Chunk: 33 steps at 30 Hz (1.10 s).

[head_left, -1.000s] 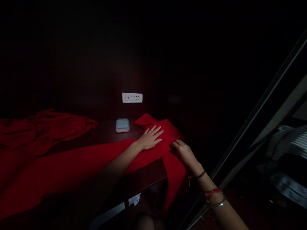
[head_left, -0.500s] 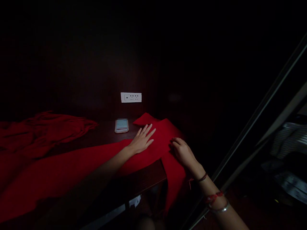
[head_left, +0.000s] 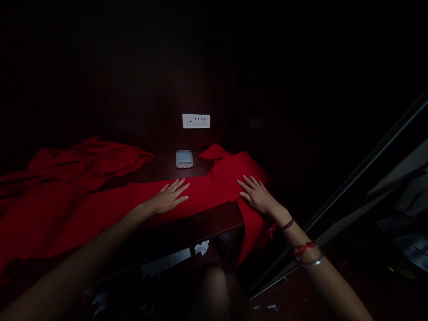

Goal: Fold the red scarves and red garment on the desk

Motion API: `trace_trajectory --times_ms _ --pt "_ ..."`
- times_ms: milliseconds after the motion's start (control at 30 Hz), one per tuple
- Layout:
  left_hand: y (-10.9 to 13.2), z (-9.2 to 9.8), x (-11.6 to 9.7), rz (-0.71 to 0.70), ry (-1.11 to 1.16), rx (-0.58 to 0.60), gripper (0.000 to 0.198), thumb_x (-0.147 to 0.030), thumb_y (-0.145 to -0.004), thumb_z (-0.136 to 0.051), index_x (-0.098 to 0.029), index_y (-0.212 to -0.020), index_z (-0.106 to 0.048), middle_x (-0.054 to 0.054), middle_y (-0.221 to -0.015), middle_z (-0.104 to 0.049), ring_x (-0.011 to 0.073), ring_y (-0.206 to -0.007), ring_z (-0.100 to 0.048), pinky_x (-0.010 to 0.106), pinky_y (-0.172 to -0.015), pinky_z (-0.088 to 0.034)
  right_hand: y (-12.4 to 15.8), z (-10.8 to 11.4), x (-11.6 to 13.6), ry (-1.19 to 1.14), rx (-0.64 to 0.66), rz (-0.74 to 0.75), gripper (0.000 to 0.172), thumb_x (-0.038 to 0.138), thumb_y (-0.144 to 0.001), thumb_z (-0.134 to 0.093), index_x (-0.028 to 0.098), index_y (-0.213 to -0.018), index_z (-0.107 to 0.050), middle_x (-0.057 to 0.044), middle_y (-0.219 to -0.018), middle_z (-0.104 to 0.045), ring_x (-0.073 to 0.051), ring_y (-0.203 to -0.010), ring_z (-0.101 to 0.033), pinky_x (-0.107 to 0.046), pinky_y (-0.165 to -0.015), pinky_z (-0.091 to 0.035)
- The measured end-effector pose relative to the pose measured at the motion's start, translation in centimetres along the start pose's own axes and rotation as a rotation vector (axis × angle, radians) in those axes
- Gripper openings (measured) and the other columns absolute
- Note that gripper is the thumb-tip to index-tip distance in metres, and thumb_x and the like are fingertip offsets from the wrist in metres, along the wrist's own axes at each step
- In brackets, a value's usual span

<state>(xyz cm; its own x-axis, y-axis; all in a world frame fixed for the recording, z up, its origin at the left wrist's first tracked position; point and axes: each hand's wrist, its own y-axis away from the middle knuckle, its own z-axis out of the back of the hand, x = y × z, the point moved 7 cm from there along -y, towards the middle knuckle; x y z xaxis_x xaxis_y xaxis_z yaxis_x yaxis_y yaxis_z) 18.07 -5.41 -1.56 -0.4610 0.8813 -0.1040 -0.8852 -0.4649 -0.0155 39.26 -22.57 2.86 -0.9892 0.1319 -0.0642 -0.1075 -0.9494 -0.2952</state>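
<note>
A long piece of red cloth (head_left: pixel 197 191) lies along the dark wooden desk (head_left: pixel 214 220), and its right end hangs over the front edge. My left hand (head_left: pixel 167 198) rests flat on the cloth's middle stretch, fingers spread, a ring on one finger. Farther right, my right hand (head_left: pixel 257 194) lies palm down on the cloth near the desk's corner, its fingers apart. Neither hand grips anything. At the left, a crumpled heap of red fabric (head_left: pixel 100 158) lies behind the flat stretch; whether the two join I cannot tell.
A phone (head_left: pixel 184 159) with a lit screen lies behind the cloth. Above it, a white socket panel (head_left: pixel 196 121) is set in the dark wall. Scraps of white paper (head_left: pixel 201 247) show below the desk. A slanting frame edge (head_left: pixel 334 207) runs along the right.
My left hand has slid left along the cloth. My right hand has gone from curled fingers to spread and flat. The view has shifted slightly left and down.
</note>
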Motion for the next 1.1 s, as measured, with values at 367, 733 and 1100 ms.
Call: trace_trajectory --times_ms 367,733,1100 --pt "2.2 3.5 -2.3 -0.203 -0.026 -0.200 0.043 -0.043 -0.081 -0.034 -0.019 -0.115 -0.043 0.009 -0.118 -0.041 0.0184 -0.107 -0.039 0.031 -0.092 -0.027 -1.5 1.2 11.1 -0.026 -0.094 0.442 0.027 0.015 -0.080 -0.039 0.019 -0.103 -0.051 -0.008 -0.100 -0.053 -0.017 -0.098 -0.045 -0.038 -0.090 -0.029" --pt "3.1 4.0 -5.8 -0.319 -0.014 -0.193 0.036 -0.017 -0.082 -0.033 -0.023 -0.117 -0.037 0.003 -0.114 -0.047 0.0139 -0.099 -0.047 0.025 -0.085 -0.035 -5.0 0.5 7.3 -0.601 -0.022 0.301 0.016 0.020 -0.077 -0.046 0.016 -0.093 -0.046 -0.002 -0.075 -0.057 -0.010 -0.067 -0.052 -0.020 -0.060 -0.039" --pt "2.6 4.3 -4.5 -0.274 0.114 -0.257 0.028 -0.020 -0.084 -0.034 -0.022 -0.110 -0.043 0.002 -0.109 -0.051 0.0119 -0.098 -0.047 0.025 -0.086 -0.035 -4.3 0.0 7.8 -0.608 -0.097 0.358 0.019 0.026 -0.074 -0.051 0.016 -0.090 -0.050 -0.004 -0.081 -0.055 -0.012 -0.074 -0.051 -0.023 -0.066 -0.040"
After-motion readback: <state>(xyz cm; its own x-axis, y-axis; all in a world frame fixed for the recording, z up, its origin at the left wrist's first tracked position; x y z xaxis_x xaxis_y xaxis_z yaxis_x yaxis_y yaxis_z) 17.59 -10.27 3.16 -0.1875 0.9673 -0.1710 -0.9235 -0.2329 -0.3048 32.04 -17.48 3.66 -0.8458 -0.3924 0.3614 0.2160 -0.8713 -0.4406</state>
